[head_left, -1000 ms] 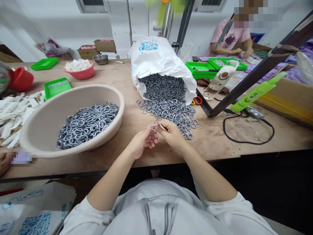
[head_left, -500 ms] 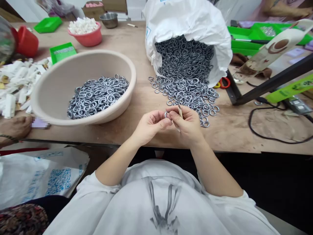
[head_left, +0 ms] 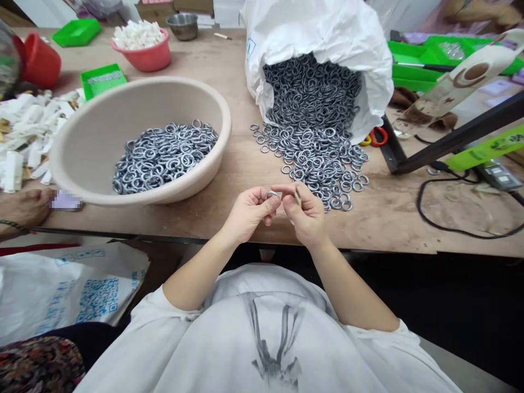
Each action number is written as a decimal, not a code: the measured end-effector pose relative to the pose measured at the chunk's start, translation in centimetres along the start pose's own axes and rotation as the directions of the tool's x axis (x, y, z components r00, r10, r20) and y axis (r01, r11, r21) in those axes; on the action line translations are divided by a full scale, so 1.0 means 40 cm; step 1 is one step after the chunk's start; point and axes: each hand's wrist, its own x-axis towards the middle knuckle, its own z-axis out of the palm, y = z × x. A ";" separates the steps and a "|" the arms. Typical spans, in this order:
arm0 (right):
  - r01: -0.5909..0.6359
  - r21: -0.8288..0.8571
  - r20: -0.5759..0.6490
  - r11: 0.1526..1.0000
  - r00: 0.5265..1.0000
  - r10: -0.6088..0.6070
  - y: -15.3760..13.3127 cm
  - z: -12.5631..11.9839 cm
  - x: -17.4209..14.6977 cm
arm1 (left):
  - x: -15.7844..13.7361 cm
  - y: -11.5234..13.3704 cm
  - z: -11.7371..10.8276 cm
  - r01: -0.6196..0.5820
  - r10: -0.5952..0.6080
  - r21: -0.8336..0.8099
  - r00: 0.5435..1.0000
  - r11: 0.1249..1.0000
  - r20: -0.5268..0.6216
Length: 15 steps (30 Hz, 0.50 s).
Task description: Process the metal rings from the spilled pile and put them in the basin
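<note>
Between thumb and fingers my left hand point(head_left: 249, 212) pinches a metal ring point(head_left: 271, 194). My right hand point(head_left: 306, 214) is closed around a thin, light-brown tool point(head_left: 298, 195), perhaps a small blade; most of it is hidden by the fingers. Its index finger reaches toward the ring. Just beyond my hands lies a loose heap of grey metal rings point(head_left: 315, 153), spilling from a white woven sack point(head_left: 319, 27) tipped on its side. Left of my hands stands a large beige basin point(head_left: 141, 87) with many similar rings point(head_left: 164, 155) in it.
White plastic pieces point(head_left: 28, 131) lie at the left, near another person's hand point(head_left: 27, 210). Behind the basin are green trays point(head_left: 104, 82) and a red bowl point(head_left: 141, 54) of white parts. A dark metal bar point(head_left: 458, 134), scissors point(head_left: 379, 136) and a black cable point(head_left: 421, 213) are at the right.
The ring in my left hand now shows more fully. My right hand has shifted slightly left and down, its thumb drawn off the ring. The view has tilted a little.
</note>
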 end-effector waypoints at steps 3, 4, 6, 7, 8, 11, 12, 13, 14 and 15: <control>0.179 -0.016 0.024 0.984 0.984 -0.179 -0.007 -0.010 0.005 | -0.007 0.000 -0.007 0.050 -0.051 0.009 0.997 0.999 0.051; 0.187 -0.008 0.023 0.982 0.982 -0.187 -0.007 -0.006 0.003 | -0.010 -0.003 -0.005 0.053 -0.053 0.007 0.997 0.999 0.052; 0.137 0.052 -0.001 0.989 0.991 -0.137 -0.001 0.011 -0.003 | -0.015 -0.011 0.006 0.020 -0.020 -0.009 0.999 1.000 0.032; 0.090 0.105 -0.010 0.990 0.996 -0.090 0.005 0.023 -0.006 | -0.018 -0.017 0.014 -0.003 0.003 -0.021 1.000 1.000 0.014; 0.036 0.167 -0.018 0.985 0.999 -0.033 0.011 0.034 -0.009 | -0.021 -0.024 0.022 -0.019 0.019 -0.032 1.000 0.999 -0.005; -0.106 0.281 -0.074 0.954 0.989 0.131 0.028 0.050 -0.011 | -0.034 -0.043 0.046 -0.032 0.030 -0.050 0.999 0.998 -0.031; -0.119 0.266 -0.105 0.957 0.983 0.151 0.030 0.047 -0.010 | -0.038 -0.048 0.050 -0.029 0.027 -0.054 0.999 0.998 -0.033; -0.115 0.220 -0.128 0.969 0.981 0.145 0.029 0.039 -0.009 | -0.041 -0.050 0.052 -0.029 0.027 -0.058 0.999 0.998 -0.037; -0.094 0.143 -0.130 0.985 0.985 0.113 0.025 0.028 -0.010 | -0.044 -0.051 0.052 -0.032 0.029 -0.064 0.999 0.997 -0.045; -0.056 0.042 -0.107 0.998 0.992 0.060 0.018 0.015 -0.012 | -0.047 -0.049 0.050 -0.037 0.033 -0.072 0.998 0.997 -0.058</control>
